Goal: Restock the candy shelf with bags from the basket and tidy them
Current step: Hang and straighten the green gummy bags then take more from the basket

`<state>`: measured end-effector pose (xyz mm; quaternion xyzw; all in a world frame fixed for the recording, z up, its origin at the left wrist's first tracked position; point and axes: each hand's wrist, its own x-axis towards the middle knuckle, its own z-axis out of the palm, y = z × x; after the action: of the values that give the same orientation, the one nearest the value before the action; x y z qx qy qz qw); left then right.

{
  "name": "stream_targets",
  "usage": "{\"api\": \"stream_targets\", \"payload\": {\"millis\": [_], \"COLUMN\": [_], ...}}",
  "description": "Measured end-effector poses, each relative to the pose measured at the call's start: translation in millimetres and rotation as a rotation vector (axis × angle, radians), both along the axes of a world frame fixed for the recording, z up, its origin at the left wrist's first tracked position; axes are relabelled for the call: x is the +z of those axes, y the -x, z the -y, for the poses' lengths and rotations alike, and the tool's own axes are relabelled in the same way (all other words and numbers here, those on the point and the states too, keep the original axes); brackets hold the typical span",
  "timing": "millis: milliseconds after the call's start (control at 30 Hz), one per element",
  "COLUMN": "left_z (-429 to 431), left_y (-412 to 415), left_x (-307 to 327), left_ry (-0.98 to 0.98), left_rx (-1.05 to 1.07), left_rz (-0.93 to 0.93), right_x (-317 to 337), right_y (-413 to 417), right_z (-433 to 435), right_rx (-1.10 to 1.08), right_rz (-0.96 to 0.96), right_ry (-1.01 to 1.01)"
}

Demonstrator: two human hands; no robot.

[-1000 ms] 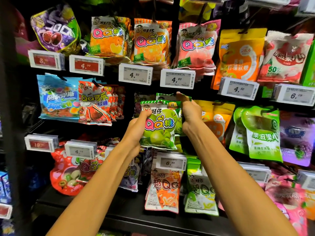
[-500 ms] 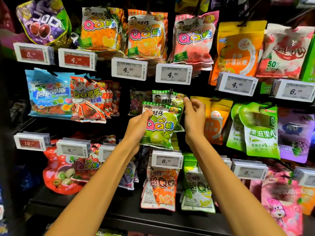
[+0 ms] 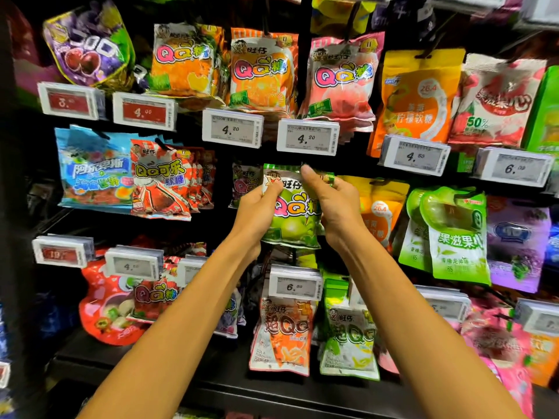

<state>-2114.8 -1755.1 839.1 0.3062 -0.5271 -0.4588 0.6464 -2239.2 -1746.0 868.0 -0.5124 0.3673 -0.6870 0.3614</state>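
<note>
There's the green apple candy bag (image 3: 292, 219), up at the peg row directly above the 6.50 price tag (image 3: 295, 286)! The left hand (image 3: 255, 216) curls round its left edge, thumb pressed on the printed face. The right hand (image 3: 338, 207) pinches the top right corner, fingertips (image 3: 307, 172) closed on the header. It looks light, soft and crinkly, with slick film, so the stiffer sealed header is the place to hold. An orange cola bag (image 3: 282, 331) hangs just below that tag.
</note>
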Motion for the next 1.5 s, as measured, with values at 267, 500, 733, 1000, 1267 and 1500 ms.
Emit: {"api": "stream_targets", "payload": {"millis": [267, 500, 733, 1000, 1267, 1500], "left_z": [3.4, 12.5, 18.0, 28.7, 21.3, 39.6], "left_y": [7.4, 13.2, 17.7, 22.9, 14.7, 22.0], "left_x": [20.8, 30.3, 32.7, 17.2, -27.3, -33.3], "left_ry": [-0.001, -0.088, -0.142, -0.085, 0.302, 0.316], "left_rx": [0.014, 0.054, 0.065, 0.182, 0.473, 0.499], "left_rz": [-0.039, -0.127, -0.150, -0.034, 0.197, 0.362], "right_x": [9.0, 11.9, 15.1, -12.0, -52.2, -52.0], "right_y": [-5.3, -7.0, -8.2, 6.3, 16.5, 19.4], "right_z": [8.9, 19.6, 27.3, 40.3, 10.8, 29.4], "right_rx": [-0.072, -0.071, -0.071, -0.335, -0.672, -0.610], "right_rz": [0.129, 0.194, 0.246, -0.055, -0.491, -0.617], "right_ry": [0.025, -0.016, -0.093, 0.059, 0.453, 0.283]}}
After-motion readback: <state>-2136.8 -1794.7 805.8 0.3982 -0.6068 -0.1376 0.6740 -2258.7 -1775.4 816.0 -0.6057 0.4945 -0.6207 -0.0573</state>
